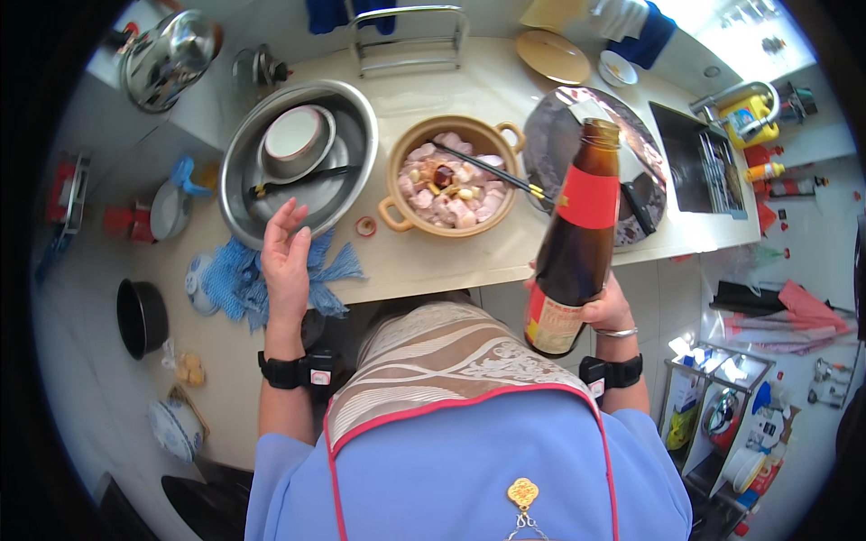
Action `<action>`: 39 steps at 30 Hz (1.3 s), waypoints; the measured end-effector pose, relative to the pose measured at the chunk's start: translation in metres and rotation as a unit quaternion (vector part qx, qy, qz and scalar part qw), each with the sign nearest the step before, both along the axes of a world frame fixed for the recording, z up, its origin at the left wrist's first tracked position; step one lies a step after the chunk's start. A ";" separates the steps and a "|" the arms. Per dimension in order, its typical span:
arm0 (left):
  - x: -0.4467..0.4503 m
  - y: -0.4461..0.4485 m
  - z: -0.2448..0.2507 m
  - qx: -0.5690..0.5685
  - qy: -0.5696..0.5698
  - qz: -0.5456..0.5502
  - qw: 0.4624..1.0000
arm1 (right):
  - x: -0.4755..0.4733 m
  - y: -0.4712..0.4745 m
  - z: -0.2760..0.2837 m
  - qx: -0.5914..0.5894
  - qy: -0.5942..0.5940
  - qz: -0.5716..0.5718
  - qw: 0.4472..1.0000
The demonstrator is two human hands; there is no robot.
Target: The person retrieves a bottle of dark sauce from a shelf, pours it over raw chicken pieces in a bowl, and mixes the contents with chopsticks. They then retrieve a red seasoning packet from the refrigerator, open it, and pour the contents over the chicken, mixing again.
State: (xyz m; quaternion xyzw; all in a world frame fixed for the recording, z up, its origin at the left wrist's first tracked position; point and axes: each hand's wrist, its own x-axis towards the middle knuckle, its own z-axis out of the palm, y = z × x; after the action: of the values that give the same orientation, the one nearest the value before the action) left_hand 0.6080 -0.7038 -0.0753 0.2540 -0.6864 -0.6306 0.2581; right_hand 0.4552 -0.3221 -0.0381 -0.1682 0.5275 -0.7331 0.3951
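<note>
My right hand (612, 304) grips a brown glass bottle (580, 237) by its lower part, mouth upward. The bottle has a red neck label, and dark liquid shows inside. Empty, with fingers apart, my left hand (285, 260) hovers by the near rim of a large steel basin (367, 135). Between my hands stands a tan two-handled pot (396, 215) of raw pale meat chunks (433, 203). Garlic-like pieces and a dark reddish item lie on the meat. Black chopsticks (484, 166) rest across the pot's right rim. A small round cap (365, 226) lies left of the pot.
A round chopping board (551, 135) holds a cleaver with a black handle (639, 208), partly behind the bottle. Beyond it is a sink (676, 149). Nested bowls (293, 132) sit in the basin. Blue cloths (237, 277) lie at the counter's near edge. A metal rack (406, 61) stands behind.
</note>
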 end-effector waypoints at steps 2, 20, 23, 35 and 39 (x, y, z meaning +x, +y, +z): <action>0.008 -0.003 -0.006 0.014 0.015 0.016 1.000 | 0.000 0.000 0.002 0.028 -0.004 -0.004 1.000; 0.035 0.027 -0.054 -0.131 -0.085 -0.026 0.987 | 0.009 0.002 -0.010 0.089 0.065 0.008 0.994; 0.044 0.020 -0.061 -0.268 -0.114 0.013 0.957 | 0.009 0.001 -0.010 0.088 0.063 0.009 0.994; 0.035 -0.008 -0.121 -0.453 -0.301 0.122 0.830 | 0.005 -0.014 -0.004 0.103 0.045 0.051 0.992; 0.052 -0.039 -0.134 -0.483 -0.254 0.081 0.834 | 0.004 -0.024 -0.003 0.112 0.051 0.075 0.990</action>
State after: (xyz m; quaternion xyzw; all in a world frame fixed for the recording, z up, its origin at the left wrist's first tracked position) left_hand 0.6597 -0.7428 -0.2096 0.3029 -0.9220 -0.1096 0.2148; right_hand 0.4591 -0.3456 -0.0407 -0.1989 0.6118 -0.6280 0.4378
